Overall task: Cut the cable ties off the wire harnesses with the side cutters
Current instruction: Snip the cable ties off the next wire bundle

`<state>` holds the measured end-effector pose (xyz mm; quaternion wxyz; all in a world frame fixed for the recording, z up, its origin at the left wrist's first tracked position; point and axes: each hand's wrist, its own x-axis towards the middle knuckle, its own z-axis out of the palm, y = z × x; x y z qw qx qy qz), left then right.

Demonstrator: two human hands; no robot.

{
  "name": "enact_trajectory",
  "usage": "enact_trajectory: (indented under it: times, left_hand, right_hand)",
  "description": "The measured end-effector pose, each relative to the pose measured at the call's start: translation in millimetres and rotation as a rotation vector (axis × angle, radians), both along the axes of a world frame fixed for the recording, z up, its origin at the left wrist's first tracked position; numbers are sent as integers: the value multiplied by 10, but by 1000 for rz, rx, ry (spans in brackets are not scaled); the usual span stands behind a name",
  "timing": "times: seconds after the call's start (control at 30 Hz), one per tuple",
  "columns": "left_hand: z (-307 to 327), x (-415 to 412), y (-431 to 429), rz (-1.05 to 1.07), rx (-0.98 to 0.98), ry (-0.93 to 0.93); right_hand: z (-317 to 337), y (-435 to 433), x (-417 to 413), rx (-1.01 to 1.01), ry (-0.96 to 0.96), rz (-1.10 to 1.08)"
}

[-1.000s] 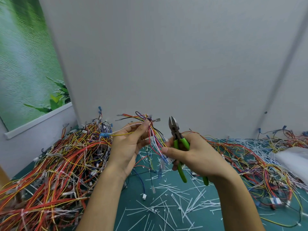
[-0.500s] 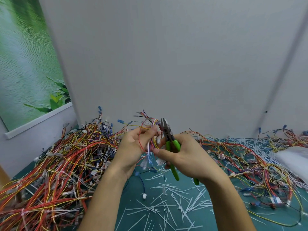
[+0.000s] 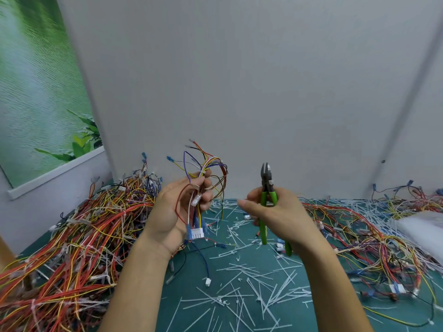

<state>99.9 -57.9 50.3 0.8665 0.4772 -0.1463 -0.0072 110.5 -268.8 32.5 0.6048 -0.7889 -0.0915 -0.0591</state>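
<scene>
Left hand (image 3: pixel 177 212) clenched round a thin multicolour wire harness (image 3: pixel 203 178), held upright above the bench (image 3: pixel 239 315): loose ends fan upward, white plastic connector block hangs at the heel of the palm. Right hand (image 3: pixel 275 209) grips the green handles of the side cutters (image 3: pixel 268 185), long axis near vertical, dark steel nose up, apart from the harness. Straight white cable ties (image 3: pixel 271 298) litter the teal bench.

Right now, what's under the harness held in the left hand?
Below the wire harness in the left hand lies the green mat, strewn with cut white cable ties. The forearm and palm cover whatever lies directly beneath them.
</scene>
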Motion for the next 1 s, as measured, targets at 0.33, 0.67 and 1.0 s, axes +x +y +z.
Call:
enact_trajectory:
  times: [0.33,0.67,1.0]
  left_hand:
    - [56,7,-16,-249,-262,120]
    - [-107,71,31,121,242,4]
    - [-215,99,-64,13,339,117]
  right_hand:
    - [-188,311,53,-62,-30,62]
    - [-105,138,62,66,-79,89]
    - [-21,283,-86,44,-183,113]
